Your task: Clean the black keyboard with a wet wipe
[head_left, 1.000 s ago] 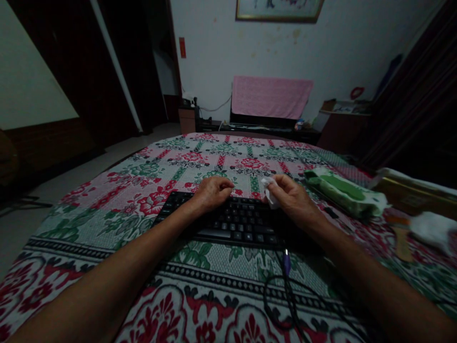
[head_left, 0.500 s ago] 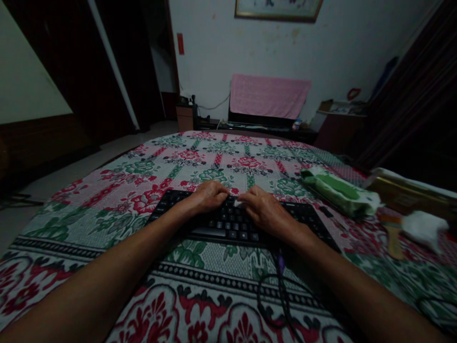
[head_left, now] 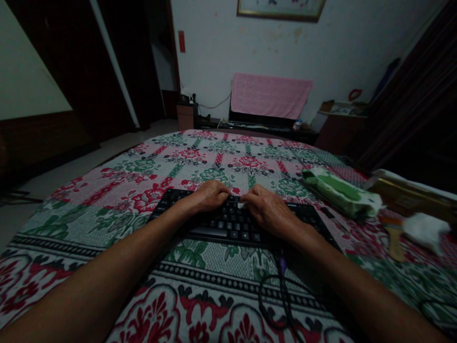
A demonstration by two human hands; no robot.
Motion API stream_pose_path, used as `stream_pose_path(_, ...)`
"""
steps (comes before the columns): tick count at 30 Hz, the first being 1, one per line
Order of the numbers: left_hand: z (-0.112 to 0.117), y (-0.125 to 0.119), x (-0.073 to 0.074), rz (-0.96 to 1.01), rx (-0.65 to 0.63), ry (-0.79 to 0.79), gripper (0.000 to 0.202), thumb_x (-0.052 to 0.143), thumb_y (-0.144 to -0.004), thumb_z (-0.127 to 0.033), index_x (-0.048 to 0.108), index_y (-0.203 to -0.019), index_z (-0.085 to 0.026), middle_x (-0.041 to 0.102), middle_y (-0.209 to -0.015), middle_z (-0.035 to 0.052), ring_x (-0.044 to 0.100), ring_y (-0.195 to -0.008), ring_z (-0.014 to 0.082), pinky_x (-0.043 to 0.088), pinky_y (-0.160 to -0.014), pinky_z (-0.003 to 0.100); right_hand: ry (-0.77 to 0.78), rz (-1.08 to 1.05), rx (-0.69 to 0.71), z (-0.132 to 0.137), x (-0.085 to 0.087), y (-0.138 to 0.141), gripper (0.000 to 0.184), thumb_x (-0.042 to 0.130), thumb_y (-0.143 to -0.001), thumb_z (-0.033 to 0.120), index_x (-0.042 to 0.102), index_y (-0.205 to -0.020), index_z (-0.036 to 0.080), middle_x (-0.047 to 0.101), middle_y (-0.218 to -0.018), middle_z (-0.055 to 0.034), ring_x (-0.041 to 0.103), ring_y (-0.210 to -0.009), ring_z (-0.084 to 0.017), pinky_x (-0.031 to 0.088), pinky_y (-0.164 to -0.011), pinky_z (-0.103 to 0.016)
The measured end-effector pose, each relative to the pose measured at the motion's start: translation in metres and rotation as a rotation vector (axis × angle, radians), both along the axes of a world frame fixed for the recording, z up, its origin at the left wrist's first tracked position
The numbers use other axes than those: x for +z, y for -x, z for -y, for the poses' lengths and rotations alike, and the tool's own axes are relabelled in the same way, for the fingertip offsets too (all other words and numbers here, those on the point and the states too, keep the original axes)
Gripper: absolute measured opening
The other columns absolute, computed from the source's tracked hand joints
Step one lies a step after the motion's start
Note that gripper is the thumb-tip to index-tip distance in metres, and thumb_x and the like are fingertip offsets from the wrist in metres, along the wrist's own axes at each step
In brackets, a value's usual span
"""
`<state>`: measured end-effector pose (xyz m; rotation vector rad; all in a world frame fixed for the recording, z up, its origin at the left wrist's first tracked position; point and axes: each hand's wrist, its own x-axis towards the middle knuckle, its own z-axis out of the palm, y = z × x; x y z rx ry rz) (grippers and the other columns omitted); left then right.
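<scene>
A black keyboard lies on a flowered cloth in front of me. My left hand rests on its far left part with the fingers curled over the top edge. Palm down over the middle keys, my right hand presses a small white wipe against them; only a corner of the wipe shows under the fingertips. The two hands are nearly touching.
The keyboard's dark cable with a purple plug coils on the cloth near me. A green and white wipes pack lies to the right. Farther right are a brush with a wooden handle, a white wad and a flat box.
My right hand came down from the keyboard's far right edge, where it held the wipe up, onto the middle keys beside my left hand. Since half a second ago it has barely shifted.
</scene>
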<state>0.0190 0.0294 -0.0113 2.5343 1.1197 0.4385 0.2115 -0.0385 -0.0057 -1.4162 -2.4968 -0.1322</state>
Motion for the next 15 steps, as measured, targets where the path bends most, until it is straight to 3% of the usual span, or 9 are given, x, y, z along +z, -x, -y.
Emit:
stream_pose_path(3, 0.002, 0.000, 0.002, -0.044, -0.026, -0.037, 0.030, 0.040, -0.077, -0.020, 0.067, -0.091, -0.021, 0.065, -0.076, -0.0005, 0.056, -0.069, 0.0134, 0.038, -0.063, 0.022, -0.001, 0.043, 0.025, 0.001, 0.000, 0.003, 0.026, 0.038, -0.084, 0.017, 0.058, -0.100, 0.021, 0.049, -0.087, -0.0059, 0.046, -0.078, -0.015, 0.034, -0.067, -0.026)
stream_pose_path(10, 0.011, -0.002, 0.001, -0.127, 0.037, -0.303, 0.026, 0.042, -0.079, -0.020, 0.065, -0.092, -0.020, 0.058, -0.084, 0.0050, 0.053, -0.083, 0.0180, 0.039, -0.074, 0.029, 0.021, 0.034, -0.033, 0.002, 0.001, -0.007, 0.024, 0.038, -0.084, 0.017, 0.058, -0.098, 0.020, 0.049, -0.085, -0.0055, 0.047, -0.076, -0.014, 0.035, -0.068, -0.025)
stream_pose_path(15, 0.015, -0.003, 0.003, -0.176, -0.005, -0.299, 0.023, 0.043, -0.080, -0.023, 0.064, -0.090, -0.021, 0.055, -0.080, 0.0043, 0.052, -0.081, 0.0175, 0.040, -0.074, 0.029, 0.009, 0.011, -0.030, 0.002, -0.002, -0.002, 0.026, 0.038, -0.084, 0.017, 0.056, -0.102, 0.020, 0.049, -0.087, -0.0053, 0.047, -0.078, -0.014, 0.035, -0.068, -0.024)
